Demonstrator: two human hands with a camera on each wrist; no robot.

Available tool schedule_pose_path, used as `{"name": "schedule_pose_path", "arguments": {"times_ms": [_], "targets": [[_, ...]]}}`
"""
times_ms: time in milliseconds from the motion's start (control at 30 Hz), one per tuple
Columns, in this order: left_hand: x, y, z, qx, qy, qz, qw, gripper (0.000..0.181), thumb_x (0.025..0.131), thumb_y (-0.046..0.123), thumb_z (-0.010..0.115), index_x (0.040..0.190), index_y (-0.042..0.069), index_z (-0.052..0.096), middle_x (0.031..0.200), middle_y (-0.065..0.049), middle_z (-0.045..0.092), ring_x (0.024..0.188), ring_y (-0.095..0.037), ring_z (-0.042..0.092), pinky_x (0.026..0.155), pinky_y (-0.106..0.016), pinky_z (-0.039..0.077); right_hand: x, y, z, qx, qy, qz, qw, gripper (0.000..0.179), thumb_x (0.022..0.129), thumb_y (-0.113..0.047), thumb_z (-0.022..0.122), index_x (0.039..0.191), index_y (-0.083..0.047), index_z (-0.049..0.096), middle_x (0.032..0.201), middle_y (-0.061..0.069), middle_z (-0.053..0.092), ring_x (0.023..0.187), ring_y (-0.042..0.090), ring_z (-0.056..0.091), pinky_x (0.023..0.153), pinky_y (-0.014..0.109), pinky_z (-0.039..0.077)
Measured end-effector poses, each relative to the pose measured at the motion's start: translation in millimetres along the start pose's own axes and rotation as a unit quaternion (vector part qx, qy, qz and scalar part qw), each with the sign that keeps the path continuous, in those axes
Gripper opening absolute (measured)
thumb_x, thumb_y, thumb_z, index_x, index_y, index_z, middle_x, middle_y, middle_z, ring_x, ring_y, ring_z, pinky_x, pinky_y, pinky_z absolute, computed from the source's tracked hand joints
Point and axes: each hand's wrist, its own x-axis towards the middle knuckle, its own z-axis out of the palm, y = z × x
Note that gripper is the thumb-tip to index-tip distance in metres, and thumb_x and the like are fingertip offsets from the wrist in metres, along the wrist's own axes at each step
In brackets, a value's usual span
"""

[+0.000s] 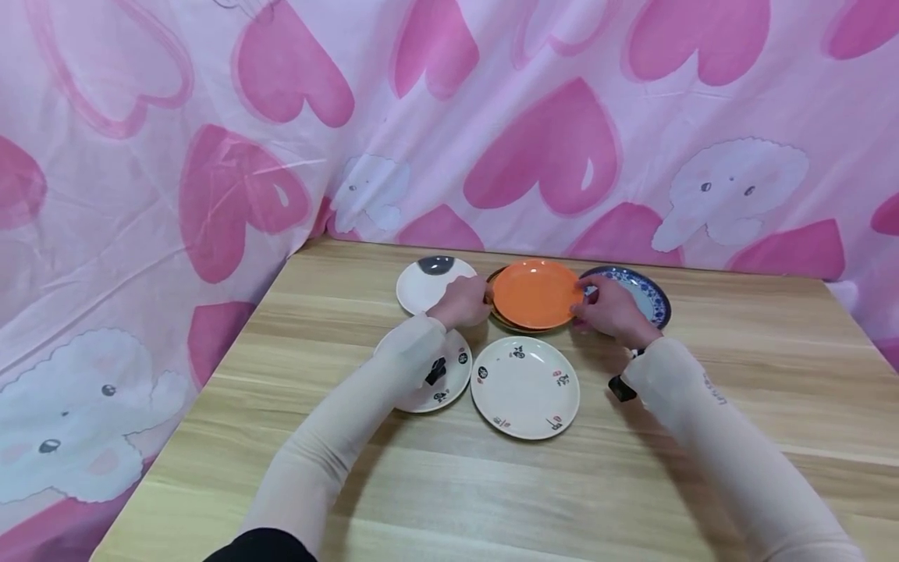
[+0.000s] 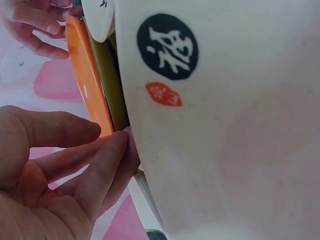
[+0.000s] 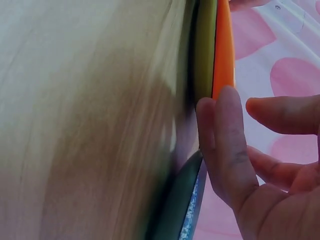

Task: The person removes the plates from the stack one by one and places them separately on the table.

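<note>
An orange plate point(image 1: 537, 294) lies on top of an olive plate point(image 3: 204, 55) at the back of the table, olive rim showing beneath. My left hand point(image 1: 463, 302) is at the left edge, its fingertips touching the stacked rims, with the thumb near the orange edge. At the opposite edge my right hand point(image 1: 612, 308) lays extended fingers point(image 3: 230, 120) against the rims. Its uppermost digit stands apart from the orange plate in the right wrist view. The fingers of both hands look fairly straight.
A white plate with a dark patch point(image 1: 421, 287) sits back left; a blue-patterned plate point(image 1: 652, 297) is behind my right hand. Two white plates with small prints stand in front, one point(image 1: 525, 388) in the middle, the other point(image 1: 460, 375) under my left forearm. Heart-patterned cloth point(image 1: 548, 148) hangs behind.
</note>
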Motion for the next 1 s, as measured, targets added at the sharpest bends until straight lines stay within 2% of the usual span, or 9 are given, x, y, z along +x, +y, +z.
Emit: {"name": "schedule_pose_path", "arguments": {"times_ms": [167,367,433,567,667,833,1000], "targets": [[0.8,-0.8,1.9,-0.001,0.0,0.008,1.0,0.029,0.085,0.009,0.055,0.113,0.013,0.065,0.107,-0.004,0.066,0.09,-0.017,0.057,0.083,-0.03,0.053,0.0,-1,4,-0.012,0.012,0.007,0.9998,0.045,0.089,-0.016,0.058,0.131,-0.01,0.042,0.107,0.016,0.046,0.085,0.026,0.059,0.071,0.028,0.055],[-0.7,-1.1,0.3,0.005,0.003,0.012,0.9999,0.021,0.084,0.008,0.055,0.1,0.011,0.068,0.089,-0.002,0.065,0.081,-0.017,0.056,0.07,-0.025,0.049,0.5,-3,7,-0.019,0.048,-0.009,0.9986,0.038,0.087,-0.019,0.061,0.123,-0.01,0.052,0.107,0.015,0.047,0.091,0.026,0.045,0.067,0.024,0.045],[-1.1,-1.7,0.2,0.01,0.004,0.013,0.9999,0.019,0.084,0.007,0.055,0.097,0.011,0.068,0.085,-0.002,0.064,0.079,-0.017,0.055,0.066,-0.024,0.047,1.1,-4,8,-0.01,0.049,-0.011,0.9987,0.036,0.087,-0.018,0.061,0.121,-0.009,0.054,0.109,0.015,0.048,0.093,0.026,0.046,0.069,0.024,0.047],[-1.7,-3.9,1.2,0.02,0.008,0.02,0.9996,0.018,0.083,0.007,0.054,0.093,0.012,0.069,0.082,-0.002,0.063,0.076,-0.017,0.054,0.062,-0.022,0.045,4.9,-4,12,0.034,0.035,-0.006,0.9988,0.032,0.088,-0.011,0.058,0.119,-0.006,0.055,0.116,0.017,0.048,0.092,0.026,0.06,0.076,0.03,0.056],[-1.9,-5.7,2.2,0.02,0.006,0.021,0.9996,0.021,0.083,0.007,0.054,0.095,0.012,0.069,0.083,-0.002,0.064,0.076,-0.017,0.054,0.062,-0.022,0.044,7.1,-3,14,0.071,0.023,0.002,0.9972,0.032,0.088,-0.008,0.054,0.12,-0.004,0.054,0.12,0.018,0.047,0.087,0.025,0.066,0.079,0.032,0.057],[-2.0,-7.9,2.6,0.019,0.003,0.019,0.9996,0.023,0.083,0.007,0.054,0.098,0.013,0.07,0.086,-0.001,0.064,0.077,-0.017,0.053,0.063,-0.022,0.043,6.3,-5,12,0.106,0.006,0.011,0.9942,0.036,0.089,-0.005,0.052,0.124,-0.004,0.052,0.126,0.02,0.044,0.085,0.024,0.067,0.081,0.034,0.056],[-1.3,-8.2,-0.7,0.024,0.011,0.031,0.9992,0.02,0.084,0.009,0.054,0.094,0.014,0.071,0.085,-0.001,0.065,0.077,-0.016,0.054,0.063,-0.022,0.044,7.4,-8,6,0.115,0.001,0.005,0.9934,0.038,0.088,-0.001,0.051,0.126,-0.004,0.051,0.128,0.021,0.043,0.083,0.022,0.068,0.082,0.035,0.055]]}}
